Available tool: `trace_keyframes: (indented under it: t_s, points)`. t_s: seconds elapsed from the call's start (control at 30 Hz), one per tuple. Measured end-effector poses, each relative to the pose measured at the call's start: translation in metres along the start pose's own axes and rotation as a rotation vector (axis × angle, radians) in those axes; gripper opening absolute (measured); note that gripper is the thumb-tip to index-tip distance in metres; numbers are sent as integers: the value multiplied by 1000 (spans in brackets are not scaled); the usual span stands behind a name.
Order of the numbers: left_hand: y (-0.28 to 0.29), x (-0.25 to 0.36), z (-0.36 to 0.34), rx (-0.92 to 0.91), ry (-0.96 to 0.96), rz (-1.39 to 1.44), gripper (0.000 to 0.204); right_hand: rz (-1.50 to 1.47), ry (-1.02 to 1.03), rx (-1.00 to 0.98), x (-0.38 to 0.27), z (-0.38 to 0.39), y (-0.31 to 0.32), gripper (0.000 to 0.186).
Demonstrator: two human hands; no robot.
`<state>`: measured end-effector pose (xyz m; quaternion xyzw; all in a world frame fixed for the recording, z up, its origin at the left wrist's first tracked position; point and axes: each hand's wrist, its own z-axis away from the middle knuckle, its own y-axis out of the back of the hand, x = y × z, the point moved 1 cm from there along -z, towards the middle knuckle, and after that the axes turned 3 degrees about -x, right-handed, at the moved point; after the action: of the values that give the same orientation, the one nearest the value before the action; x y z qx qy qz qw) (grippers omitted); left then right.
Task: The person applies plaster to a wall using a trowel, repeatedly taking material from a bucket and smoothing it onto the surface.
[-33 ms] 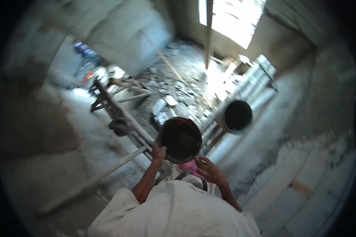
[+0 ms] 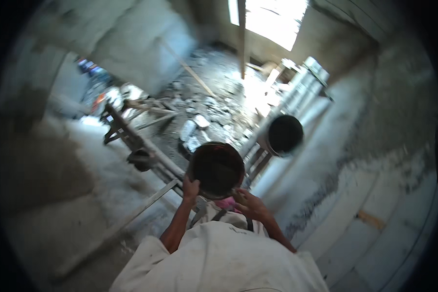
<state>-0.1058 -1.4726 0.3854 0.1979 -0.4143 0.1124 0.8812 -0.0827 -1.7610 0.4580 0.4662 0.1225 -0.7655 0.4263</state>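
Note:
In front of my waist I hold a dark round bucket (image 2: 216, 170), its wide mouth facing up. My left hand (image 2: 191, 188) grips its left rim, thumb on the inner side. The fingers of my right hand (image 2: 250, 204) are bent against the lower right rim. Shadow hides what the bucket holds, if anything. A second bucket (image 2: 285, 135), dark inside with a pale outer wall, stands on the right-hand scaffold plank beyond my right hand. A bit of pink cloth (image 2: 227, 205) shows beneath the held bucket.
A plank on trestles (image 2: 131, 134) runs off to the far left, with a small dark vessel (image 2: 141, 159) beside it. Broken rubble (image 2: 204, 114) covers the floor ahead. A wooden post (image 2: 242, 44) stands before a bright window. A long stick (image 2: 148, 199) slants at left.
My right hand has come in against the bucket's rim; its fingers were spread just off it before. The whole scene has shifted slightly left and up in view.

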Motion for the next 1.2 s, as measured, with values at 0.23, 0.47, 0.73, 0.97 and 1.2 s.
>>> trace_keyframes:
  t_s: [0.23,0.47,0.73,0.97,1.2]
  points:
    - [-63,-27,-49,-77,137,73,54,54,149,361,44,-35,5,43]
    - [-127,-59,-133,-169,197,25,60,-1530,-7,340,220,-129,139,35]
    - [-195,-121,-234,-123,278,-5,56,-1692,-133,642,496,-353,217,60]
    - [-230,-169,-274,-66,251,15,54,-1479,-415,590,629,-436,212,90]
    - [-254,-172,-279,-92,252,24,55,-1586,-343,123,620,-427,220,84]
